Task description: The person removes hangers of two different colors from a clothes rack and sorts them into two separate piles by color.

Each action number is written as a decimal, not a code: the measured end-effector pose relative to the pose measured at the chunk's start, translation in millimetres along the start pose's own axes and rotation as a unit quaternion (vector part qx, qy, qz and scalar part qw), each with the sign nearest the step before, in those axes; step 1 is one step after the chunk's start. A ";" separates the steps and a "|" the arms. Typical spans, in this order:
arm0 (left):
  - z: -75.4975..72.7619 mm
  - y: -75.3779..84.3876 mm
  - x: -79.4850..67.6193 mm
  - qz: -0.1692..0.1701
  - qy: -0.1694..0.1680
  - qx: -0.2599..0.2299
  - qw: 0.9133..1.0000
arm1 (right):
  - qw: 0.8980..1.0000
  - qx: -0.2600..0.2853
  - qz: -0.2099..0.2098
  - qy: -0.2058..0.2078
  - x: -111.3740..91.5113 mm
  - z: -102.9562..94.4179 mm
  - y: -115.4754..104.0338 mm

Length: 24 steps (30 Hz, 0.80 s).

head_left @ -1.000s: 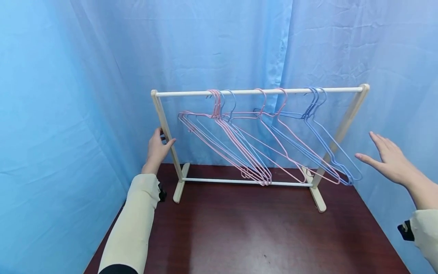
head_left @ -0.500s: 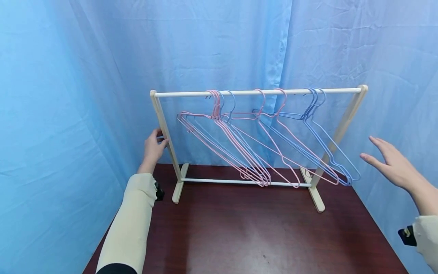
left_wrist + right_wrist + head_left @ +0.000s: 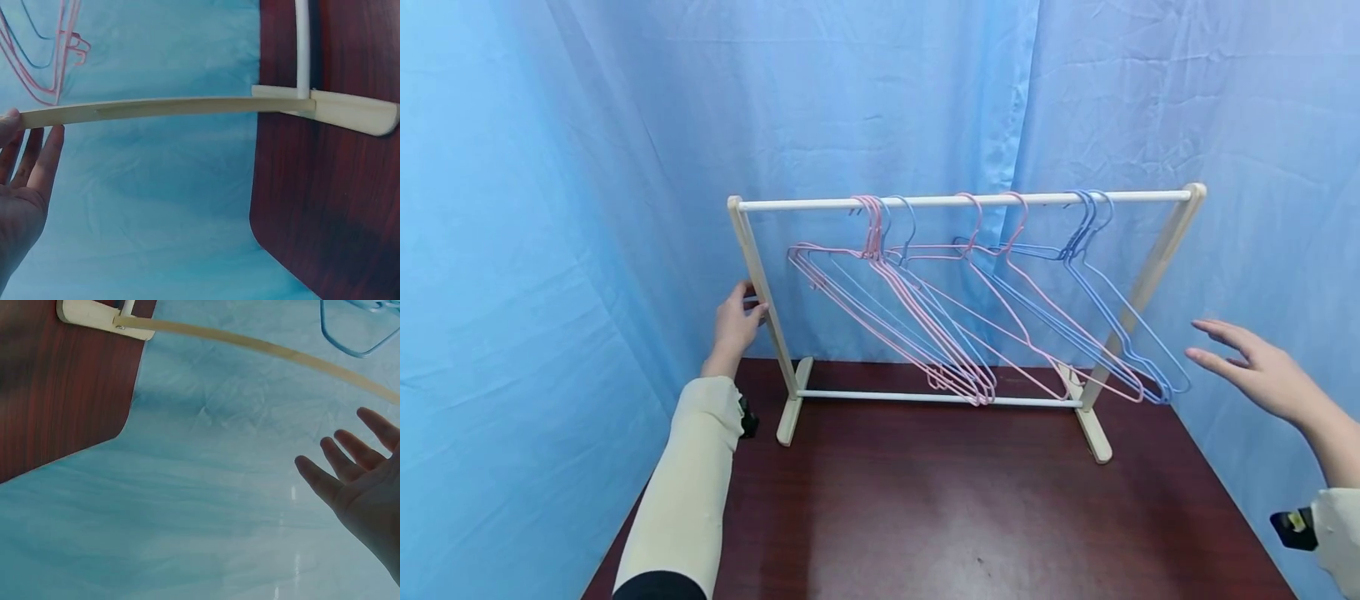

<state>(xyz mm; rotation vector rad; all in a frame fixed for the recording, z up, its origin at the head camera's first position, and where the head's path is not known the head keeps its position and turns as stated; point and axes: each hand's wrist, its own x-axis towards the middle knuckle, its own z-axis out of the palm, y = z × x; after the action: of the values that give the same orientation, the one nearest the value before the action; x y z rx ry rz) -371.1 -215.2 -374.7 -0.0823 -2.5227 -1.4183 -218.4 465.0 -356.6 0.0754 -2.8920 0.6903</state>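
A small clothes rack [image 3: 887,202] with pale wooden end posts stands on the table, hung with pink hangers [image 3: 925,317] and blue hangers [image 3: 1105,292]. At its left post [image 3: 758,271], my left hand [image 3: 732,327] touches the wood. The left wrist view shows these fingers [image 3: 45,159] fairly straight, their tips right at the post's outer edge, with the thumb overlapping the post. Off to the right, apart from the rack, my right hand [image 3: 1266,371] is held in the air with nothing in it. Its fingers [image 3: 319,478] are spread and slightly bent in the right wrist view.
The rack's feet [image 3: 1093,433] rest on a dark red-brown table [image 3: 925,500]. Blue curtains [image 3: 625,167] close off the back and both sides. Several hangers sit bunched at the left of the rail, and their lower ends reach out toward the front.
My left thumb has drawn back from across the post to its left edge. My right hand has lowered slightly and its fingers have bent a little.
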 end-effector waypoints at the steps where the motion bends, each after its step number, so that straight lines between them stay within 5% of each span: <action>1: -0.1 -0.1 0.0 -0.001 -0.001 0.001 1.000 | 1.000 0.002 0.004 -0.003 -1.6 0.3 -0.8; 24: 0.6 -4.0 2.6 0.012 -0.009 0.037 0.999 | 0.996 0.085 -0.008 -0.039 -21.2 28.8 8.8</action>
<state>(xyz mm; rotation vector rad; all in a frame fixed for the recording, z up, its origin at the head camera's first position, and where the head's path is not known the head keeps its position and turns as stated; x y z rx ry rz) -374.5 -217.0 -377.7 -0.1114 -2.5782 -1.3196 -202.6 460.0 -389.6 0.1490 -2.8961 0.9494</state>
